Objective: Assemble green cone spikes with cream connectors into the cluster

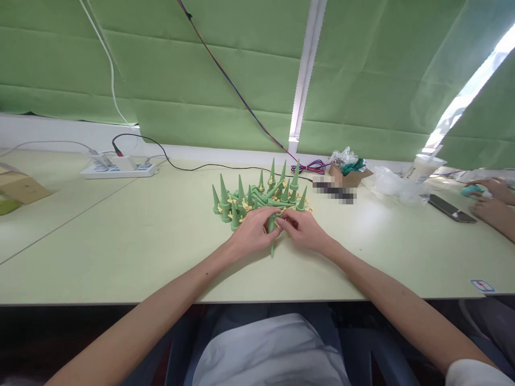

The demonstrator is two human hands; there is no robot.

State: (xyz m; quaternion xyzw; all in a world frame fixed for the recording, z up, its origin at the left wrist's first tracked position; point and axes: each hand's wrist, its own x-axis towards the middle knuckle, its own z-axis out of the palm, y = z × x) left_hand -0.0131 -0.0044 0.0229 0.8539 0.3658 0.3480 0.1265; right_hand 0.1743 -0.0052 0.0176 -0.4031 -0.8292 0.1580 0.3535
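My left hand (255, 229) is closed round a green plastic cone (272, 249), its thin tip pointing down toward me. Fingers of my right hand (302, 228) are pinched together at the cone's wider end; whatever small piece they hold is hidden. Just beyond both hands stands a cluster of green cones (223, 197), several upright and others lying on their sides in the middle. Small yellow pieces (244, 205) are attached to or scattered among the cones.
At the back left lies a white power strip (120, 170) with plugs and cables. A cardboard box (350, 176), a plastic cup (422, 169), a clear bag (396, 185) and a phone (450, 208) are to the right. Another person's hands (493, 198) work at the far right.
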